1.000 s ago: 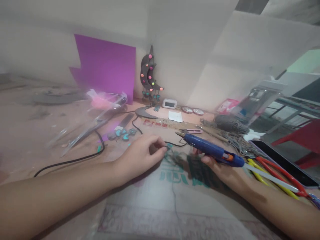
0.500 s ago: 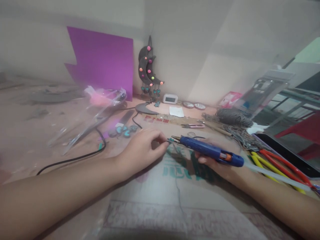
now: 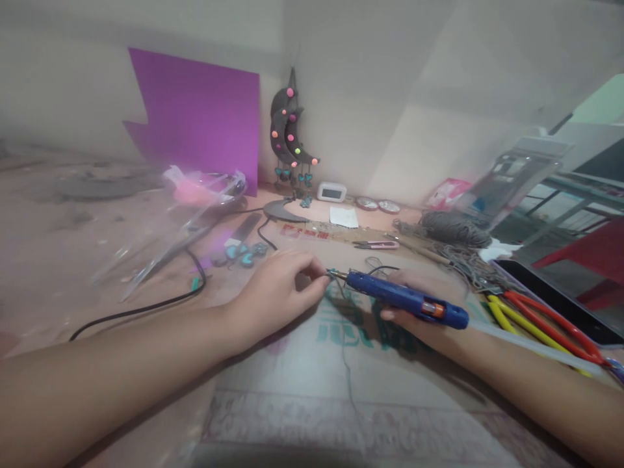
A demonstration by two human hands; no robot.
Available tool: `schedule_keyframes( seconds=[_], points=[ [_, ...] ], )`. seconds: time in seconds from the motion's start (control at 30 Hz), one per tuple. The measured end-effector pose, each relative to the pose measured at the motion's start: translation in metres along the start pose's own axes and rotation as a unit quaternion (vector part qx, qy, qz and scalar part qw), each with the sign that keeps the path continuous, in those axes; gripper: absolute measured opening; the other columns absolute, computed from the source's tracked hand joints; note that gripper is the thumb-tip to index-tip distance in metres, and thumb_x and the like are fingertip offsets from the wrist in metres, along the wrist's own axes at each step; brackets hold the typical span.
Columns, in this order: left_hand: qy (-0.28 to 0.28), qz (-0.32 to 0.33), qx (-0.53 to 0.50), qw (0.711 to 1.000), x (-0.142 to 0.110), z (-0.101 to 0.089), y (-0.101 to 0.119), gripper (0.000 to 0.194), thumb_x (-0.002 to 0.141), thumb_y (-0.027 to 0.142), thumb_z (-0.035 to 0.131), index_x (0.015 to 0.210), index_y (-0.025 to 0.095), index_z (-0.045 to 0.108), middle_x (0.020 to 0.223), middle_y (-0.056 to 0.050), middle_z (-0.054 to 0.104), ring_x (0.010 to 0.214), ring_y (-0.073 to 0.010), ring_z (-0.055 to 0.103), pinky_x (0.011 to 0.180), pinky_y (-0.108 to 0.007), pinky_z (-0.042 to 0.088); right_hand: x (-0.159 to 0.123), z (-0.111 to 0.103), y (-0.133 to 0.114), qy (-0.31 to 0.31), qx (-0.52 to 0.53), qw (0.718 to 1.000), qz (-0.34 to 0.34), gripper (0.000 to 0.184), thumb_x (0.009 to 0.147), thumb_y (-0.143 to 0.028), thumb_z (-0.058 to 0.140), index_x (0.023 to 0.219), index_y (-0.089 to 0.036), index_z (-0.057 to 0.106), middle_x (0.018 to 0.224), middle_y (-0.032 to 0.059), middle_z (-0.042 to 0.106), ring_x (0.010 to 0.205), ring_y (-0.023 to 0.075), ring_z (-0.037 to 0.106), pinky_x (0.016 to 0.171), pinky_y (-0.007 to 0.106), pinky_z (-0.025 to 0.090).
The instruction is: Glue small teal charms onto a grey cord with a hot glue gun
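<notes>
My right hand grips a blue glue gun, with a translucent glue stick sticking out of its rear. The nozzle points left, right beside the fingertips of my left hand. Thumb and forefinger of that hand are pinched on a small teal and grey piece, mostly hidden by the fingers and nozzle. From there a thin grey string trails down over the printed cardboard. Whether the nozzle touches the piece I cannot tell.
Small teal and grey pieces and a grey crescent lie behind my left hand. Pink thread snips sit at the back. To the right are grey yarn, a phone and red-handled pliers. A black cord crosses the left.
The glue gun has moved slightly left and its nozzle has come closer to my left fingertips. My left hand has stayed in place.
</notes>
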State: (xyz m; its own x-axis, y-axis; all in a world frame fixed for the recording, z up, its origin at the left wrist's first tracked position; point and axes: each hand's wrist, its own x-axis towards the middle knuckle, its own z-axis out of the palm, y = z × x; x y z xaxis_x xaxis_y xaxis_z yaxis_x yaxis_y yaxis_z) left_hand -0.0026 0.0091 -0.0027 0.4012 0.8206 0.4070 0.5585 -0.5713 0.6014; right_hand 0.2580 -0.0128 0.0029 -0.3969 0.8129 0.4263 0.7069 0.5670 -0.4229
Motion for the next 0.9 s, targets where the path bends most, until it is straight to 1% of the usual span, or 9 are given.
schedule_keyframes(
  seconds=[0.23,0.6,0.73,0.9],
  points=[
    [-0.003,-0.001,-0.003,1.000,0.0008,0.0012,-0.0001,0.010,0.087,0.025,0.058,0.080,0.019,0.063,0.083,-0.002,0.069,0.083,-0.0188,0.061,0.078,-0.032,0.044,-0.0003,0.0008,0.0016,-0.003,-0.004,1.000,-0.010,0.026,0.081,-0.048,0.069,0.071,-0.025,0.063,0.066,0.0011,0.066,0.059,0.0187,0.062,0.053,0.030,0.047],
    [0.003,0.010,-0.007,1.000,-0.0018,0.0000,-0.0016,0.012,0.088,0.026,0.058,0.080,0.019,0.064,0.082,-0.001,0.069,0.082,-0.0179,0.062,0.081,-0.032,0.043,0.0011,0.0000,0.0007,0.007,-0.041,0.999,-0.031,0.028,0.083,-0.046,0.067,0.068,-0.023,0.062,0.060,0.0011,0.063,0.054,0.0169,0.059,0.048,0.028,0.046],
    [0.003,0.012,-0.007,1.000,-0.0013,0.0010,-0.0018,0.012,0.088,0.025,0.058,0.080,0.019,0.064,0.082,0.000,0.069,0.082,-0.0179,0.062,0.080,-0.032,0.043,0.0011,-0.0012,-0.0010,-0.001,-0.063,0.998,-0.019,0.029,0.083,-0.046,0.065,0.068,-0.022,0.063,0.060,0.0012,0.063,0.055,0.0173,0.060,0.049,0.028,0.046],
    [0.004,0.015,-0.005,1.000,0.0002,0.0016,-0.0018,0.012,0.088,0.026,0.058,0.081,0.019,0.065,0.082,0.000,0.069,0.083,-0.0177,0.062,0.080,-0.032,0.043,0.0012,-0.0016,-0.0022,-0.005,-0.063,0.998,-0.014,0.028,0.083,-0.046,0.065,0.068,-0.023,0.062,0.058,0.0004,0.061,0.053,0.0162,0.057,0.049,0.027,0.043]
  ],
)
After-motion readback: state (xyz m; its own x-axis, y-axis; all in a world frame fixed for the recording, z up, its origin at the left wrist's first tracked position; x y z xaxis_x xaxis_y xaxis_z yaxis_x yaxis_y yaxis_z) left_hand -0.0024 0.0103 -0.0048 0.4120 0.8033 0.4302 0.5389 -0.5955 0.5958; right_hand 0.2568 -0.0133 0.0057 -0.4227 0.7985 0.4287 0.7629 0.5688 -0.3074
